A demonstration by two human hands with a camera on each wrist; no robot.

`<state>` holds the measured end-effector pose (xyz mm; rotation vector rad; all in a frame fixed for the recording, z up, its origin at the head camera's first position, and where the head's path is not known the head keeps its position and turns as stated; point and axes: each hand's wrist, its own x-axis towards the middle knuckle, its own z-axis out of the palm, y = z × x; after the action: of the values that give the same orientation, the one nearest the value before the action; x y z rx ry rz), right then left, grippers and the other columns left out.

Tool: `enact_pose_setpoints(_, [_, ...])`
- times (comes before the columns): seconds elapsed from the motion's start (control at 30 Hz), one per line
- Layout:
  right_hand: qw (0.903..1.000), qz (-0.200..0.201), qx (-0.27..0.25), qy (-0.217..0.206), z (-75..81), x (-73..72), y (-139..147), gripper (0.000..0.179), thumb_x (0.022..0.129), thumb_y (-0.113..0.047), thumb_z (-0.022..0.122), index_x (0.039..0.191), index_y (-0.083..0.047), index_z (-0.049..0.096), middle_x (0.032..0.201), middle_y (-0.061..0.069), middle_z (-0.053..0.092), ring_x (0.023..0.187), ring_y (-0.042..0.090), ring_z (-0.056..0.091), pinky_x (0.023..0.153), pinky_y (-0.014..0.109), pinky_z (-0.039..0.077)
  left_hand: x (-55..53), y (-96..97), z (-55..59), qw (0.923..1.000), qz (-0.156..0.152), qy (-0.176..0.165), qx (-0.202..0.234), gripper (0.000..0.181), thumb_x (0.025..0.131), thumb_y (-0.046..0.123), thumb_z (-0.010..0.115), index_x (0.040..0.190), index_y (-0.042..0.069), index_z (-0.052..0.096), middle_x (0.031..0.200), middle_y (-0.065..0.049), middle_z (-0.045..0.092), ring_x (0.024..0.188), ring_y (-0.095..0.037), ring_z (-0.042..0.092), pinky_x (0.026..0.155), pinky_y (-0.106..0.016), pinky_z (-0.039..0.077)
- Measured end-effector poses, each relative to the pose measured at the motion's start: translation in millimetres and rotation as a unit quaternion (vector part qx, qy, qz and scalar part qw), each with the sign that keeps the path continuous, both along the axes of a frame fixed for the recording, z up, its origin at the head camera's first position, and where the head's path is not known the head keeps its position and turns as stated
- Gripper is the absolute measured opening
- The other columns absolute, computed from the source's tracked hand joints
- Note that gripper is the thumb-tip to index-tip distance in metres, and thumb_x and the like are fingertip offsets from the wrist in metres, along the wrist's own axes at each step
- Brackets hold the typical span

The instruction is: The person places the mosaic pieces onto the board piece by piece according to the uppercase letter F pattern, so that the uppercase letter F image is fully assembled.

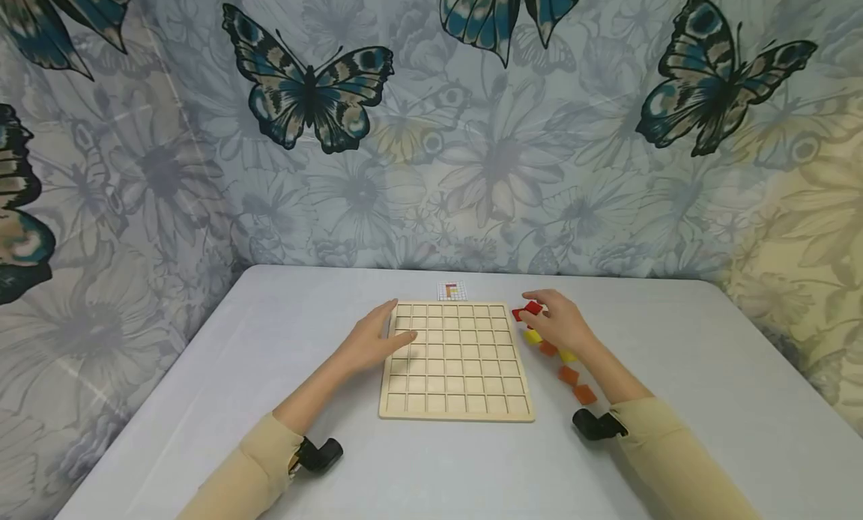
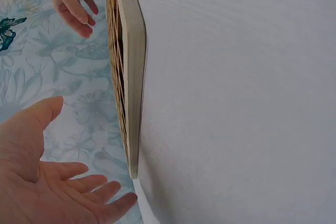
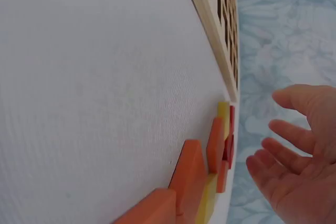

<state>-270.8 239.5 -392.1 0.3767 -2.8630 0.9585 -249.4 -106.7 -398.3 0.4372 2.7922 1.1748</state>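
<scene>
A pale wooden grid board [image 1: 455, 416] with rows of square cells lies flat on the table. My left hand [image 1: 367, 340] is at its left side, fingers spread and thumb reaching over the cells; in the left wrist view this hand [image 2: 63, 177] holds nothing. My right hand [image 1: 562, 324] hovers over red tiles [image 1: 533, 308] beside the board's far right corner. Its fingers are loosely bent and apart, with nothing between them in the right wrist view. Yellow tiles [image 1: 533, 336] and orange tiles [image 1: 568, 375] trail toward me, some partly hidden under the right hand.
Behind the board lies a small card [image 1: 452, 291] printed with a grid and a coloured pattern. The white table [image 1: 465, 475] meets a butterfly-print cloth [image 1: 495, 168] at its far edge. Black wrist cameras [image 1: 320, 455] sit at both sleeves.
</scene>
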Motion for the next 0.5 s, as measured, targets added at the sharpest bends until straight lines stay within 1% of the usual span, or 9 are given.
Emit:
enact_pose_setpoints(0.1, [0.9993,-0.009,-0.004,-0.035,-3.1,-6.0,4,0.04,0.096,-0.017,0.061,0.13,0.004,0.058,0.126,0.024,0.056,0.111,0.04,0.057,0.087,0.046,0.053,3.2,-3.0,-2.6,0.9997,-0.014,-0.022,0.005,0.084,0.093,0.044,0.063,0.154,0.002,0.023,0.157,-0.02,0.025,0.145,-0.037,0.021,0.114,-0.054,0.021])
enact_pose_setpoints(0.2, [0.998,-0.013,-0.007,-0.062,-5.6,-11.4,6,0.036,0.096,-0.015,0.062,0.127,0.003,0.061,0.118,0.021,0.06,0.099,0.033,0.063,0.075,0.036,0.056,5.7,-6.4,-6.3,0.9984,-0.035,-0.043,0.011,0.088,0.092,0.044,0.064,0.154,0.0,0.02,0.157,-0.022,0.023,0.145,-0.038,0.019,0.114,-0.054,0.02])
enact_pose_setpoints(0.3, [0.9972,-0.01,-0.005,-0.075,-6.4,-14.7,7,0.036,0.095,-0.013,0.063,0.126,0.004,0.061,0.117,0.021,0.061,0.089,0.027,0.064,0.069,0.031,0.055,6.8,-9.1,-10.8,0.9958,-0.075,-0.052,0.012,0.092,0.092,0.043,0.065,0.155,-0.001,0.014,0.159,-0.022,0.017,0.146,-0.036,0.014,0.115,-0.054,0.017])
enact_pose_setpoints(0.4, [0.9975,-0.008,0.006,-0.07,-6.8,-17.2,7,0.036,0.093,-0.013,0.065,0.125,0.003,0.062,0.119,0.022,0.06,0.087,0.024,0.06,0.07,0.032,0.053,7.2,-10.6,-14.2,0.9923,-0.112,-0.054,0.001,0.096,0.092,0.042,0.065,0.155,-0.002,0.007,0.16,-0.022,0.008,0.147,-0.035,0.006,0.116,-0.053,0.012])
enact_pose_setpoints(0.43, [0.9977,-0.006,0.012,-0.067,-7.1,-18.2,7,0.036,0.093,-0.013,0.066,0.125,0.002,0.063,0.12,0.022,0.06,0.087,0.025,0.058,0.072,0.034,0.052,7.5,-10.9,-15.0,0.9912,-0.12,-0.054,-0.007,0.097,0.092,0.043,0.064,0.154,-0.003,0.006,0.16,-0.022,0.004,0.148,-0.036,0.003,0.116,-0.053,0.01])
enact_pose_setpoints(0.5, [0.9979,-0.004,0.022,-0.06,-7.8,-19.7,6,0.035,0.091,-0.013,0.068,0.123,0.002,0.064,0.123,0.023,0.059,0.089,0.027,0.057,0.076,0.038,0.05,8.8,-11.3,-15.5,0.9898,-0.127,-0.059,-0.027,0.1,0.091,0.046,0.064,0.153,-0.005,0.004,0.16,-0.024,-0.001,0.147,-0.037,-0.001,0.116,-0.054,0.007])
